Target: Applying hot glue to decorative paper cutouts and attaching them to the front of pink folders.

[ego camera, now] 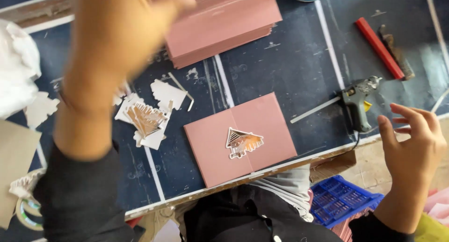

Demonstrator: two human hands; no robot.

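Up top, my left hand (119, 31) blurs over the pink card stack (224, 24) at twelve o'clock, grip unreadable; I judge a careless sweep could topple it. My right hand (414, 139), fingers apart and empty, hovers at three o'clock near the glue gun (358, 104), whose nozzle might burn. The pink card (241, 139) with house cutout (243, 141) lies centred on the dark bench (290, 69).
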